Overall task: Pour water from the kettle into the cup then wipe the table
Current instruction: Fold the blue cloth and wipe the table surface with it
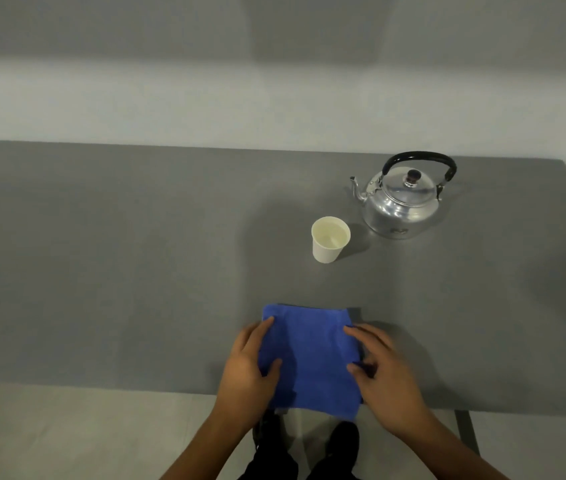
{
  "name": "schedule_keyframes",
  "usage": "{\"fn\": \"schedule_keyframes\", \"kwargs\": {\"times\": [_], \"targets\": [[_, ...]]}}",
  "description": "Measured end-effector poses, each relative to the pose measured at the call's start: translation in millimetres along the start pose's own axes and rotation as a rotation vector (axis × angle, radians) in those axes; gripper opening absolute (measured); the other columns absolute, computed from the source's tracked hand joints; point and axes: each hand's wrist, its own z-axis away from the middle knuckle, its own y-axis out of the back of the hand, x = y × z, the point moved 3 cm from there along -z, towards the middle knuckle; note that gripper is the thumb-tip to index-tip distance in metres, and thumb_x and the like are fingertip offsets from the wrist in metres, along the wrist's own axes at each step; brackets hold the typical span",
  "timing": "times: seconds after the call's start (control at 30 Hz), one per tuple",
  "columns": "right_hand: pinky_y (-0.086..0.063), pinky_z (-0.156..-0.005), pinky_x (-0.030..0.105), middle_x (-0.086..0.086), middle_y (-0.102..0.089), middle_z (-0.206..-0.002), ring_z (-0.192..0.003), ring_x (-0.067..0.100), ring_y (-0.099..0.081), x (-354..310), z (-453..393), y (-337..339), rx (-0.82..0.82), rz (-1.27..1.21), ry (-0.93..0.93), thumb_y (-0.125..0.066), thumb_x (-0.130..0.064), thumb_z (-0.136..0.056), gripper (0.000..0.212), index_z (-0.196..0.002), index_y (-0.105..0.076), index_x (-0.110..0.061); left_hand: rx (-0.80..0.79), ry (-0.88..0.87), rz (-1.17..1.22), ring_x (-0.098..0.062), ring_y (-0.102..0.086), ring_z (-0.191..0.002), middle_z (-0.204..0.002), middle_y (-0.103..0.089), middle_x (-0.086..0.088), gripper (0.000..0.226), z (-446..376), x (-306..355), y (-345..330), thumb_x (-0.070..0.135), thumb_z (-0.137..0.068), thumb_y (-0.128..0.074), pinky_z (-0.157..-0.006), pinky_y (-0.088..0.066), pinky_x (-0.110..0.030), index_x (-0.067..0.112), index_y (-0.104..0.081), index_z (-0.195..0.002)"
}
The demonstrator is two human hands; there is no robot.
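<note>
Step in hand: the pour is judged done, since the cup [330, 239] appears to hold water and the kettle [401, 197] is set down upright, lid on; the wiping stage is being prepared
Cloth: a folded blue cloth [311, 358] is laid flat at the near edge of the table [119, 254], its near hem slightly overhanging that edge
Left hand: the left hand [248, 365] is placed on the cloth's left border, fingers spread flat and thumb pressed onto the fabric; nothing is clenched
Right hand: the right hand [382, 368] is placed on the right border, fingers loosely curled at the edge; whether a fold is pinched there cannot be told
Cloth relative to grip: the cloth is framed between both hands and touched by each, but not lifted
Cup and kettle: the cup is stood well beyond the cloth, the kettle just behind and to its right, the spout turned left
Next move: one flat palm is called for, pressed on the cloth and swept across the surface
Risk: the cup could be knocked if the sweep is carried too far
</note>
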Motion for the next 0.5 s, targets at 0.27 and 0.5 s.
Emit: {"fn": "schedule_keyframes", "kwargs": {"times": [0.27, 0.5], "targets": [[-0.045, -0.109, 0.035, -0.012, -0.039, -0.149, -0.136, 0.014, -0.043, 27, -11, 36, 0.036, 0.410, 0.095, -0.065, -0.019, -0.095, 0.054, -0.146, -0.049, -0.026, 0.150, -0.291, -0.506, -0.026, -0.043, -0.130, -0.146, -0.044, -0.002, 0.050, 8, 13, -30, 0.033, -0.091, -0.061, -0.103, -0.039, -0.038, 0.027, -0.053, -0.141], [0.000, -0.125, 0.044, -0.002, 0.011, -0.170, -0.154, 0.017, 0.022, 48, -31, 35, -0.049, 0.816, 0.211, -0.027, -0.057, -0.100, 0.076, -0.162, 0.003, -0.023, -0.143, -0.296, -0.748, -0.021, 0.011, -0.160, -0.172, 0.001, 0.018, 0.062, 1, 26, -101, 0.064, -0.107, -0.021, -0.129, 0.004, -0.047, 0.041, -0.011, -0.164]]}}
